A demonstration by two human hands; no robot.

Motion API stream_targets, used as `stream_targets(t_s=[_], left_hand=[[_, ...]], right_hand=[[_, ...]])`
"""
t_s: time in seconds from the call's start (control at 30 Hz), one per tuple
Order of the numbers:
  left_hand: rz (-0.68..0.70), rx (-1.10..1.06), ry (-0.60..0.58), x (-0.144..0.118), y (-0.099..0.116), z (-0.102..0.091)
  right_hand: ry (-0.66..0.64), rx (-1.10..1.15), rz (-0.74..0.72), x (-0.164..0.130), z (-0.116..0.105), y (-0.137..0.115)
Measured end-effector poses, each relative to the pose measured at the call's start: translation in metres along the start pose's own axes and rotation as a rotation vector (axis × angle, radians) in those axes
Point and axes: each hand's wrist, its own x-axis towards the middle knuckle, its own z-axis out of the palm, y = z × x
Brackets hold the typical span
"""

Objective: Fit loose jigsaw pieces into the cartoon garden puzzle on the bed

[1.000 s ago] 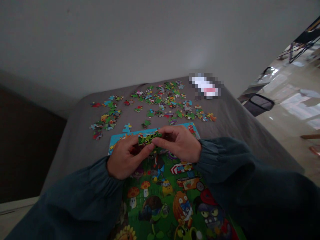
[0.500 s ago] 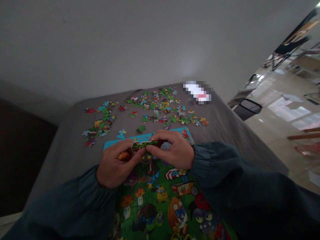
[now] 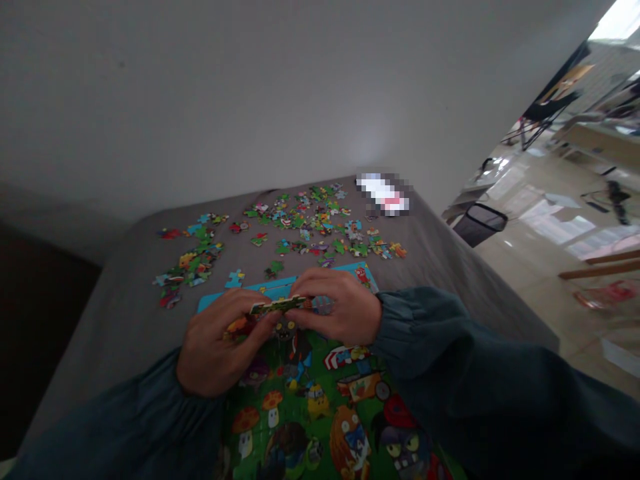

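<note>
Both hands pinch a small joined strip of puzzle pieces (image 3: pixel 277 305), seen nearly edge-on, just above a colourful puzzle board (image 3: pixel 300 400). My left hand (image 3: pixel 220 343) grips its left end between thumb and fingers. On the strip's right end, my right hand (image 3: pixel 340 303) is closed with thumb below and fingers above. The board shows cartoon plants, mushrooms and zombies on green, with a blue strip along its far edge. My hands hide part of that far edge, and the strip's printed face is mostly out of sight.
Many loose puzzle pieces (image 3: pixel 300 220) lie scattered beyond the board, with another cluster (image 3: pixel 193 260) to the left. A blurred-out white object (image 3: pixel 383 193) rests at the back right of the grey-covered table (image 3: pixel 125 300). Behind stands a wall; on the right is a tiled floor with furniture.
The view has shifted slightly, so the table things sit a little lower and further left. The strip stays between both hands and is now tilted a bit, its right end higher.
</note>
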Motion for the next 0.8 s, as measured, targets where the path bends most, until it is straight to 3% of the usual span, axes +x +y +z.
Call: stream_targets(t_s=[0.37,0.8], left_hand=[[0.030,0.033,0.018,-0.0005,-0.0034,-0.0016],[0.027,-0.001,0.008,-0.0003,-0.0022,-0.0005]], right_hand=[[0.113,0.029,0.026,-0.0006,0.0055,-0.0017],[0.131,0.044,-0.011,-0.0021,0.0082,-0.0015]])
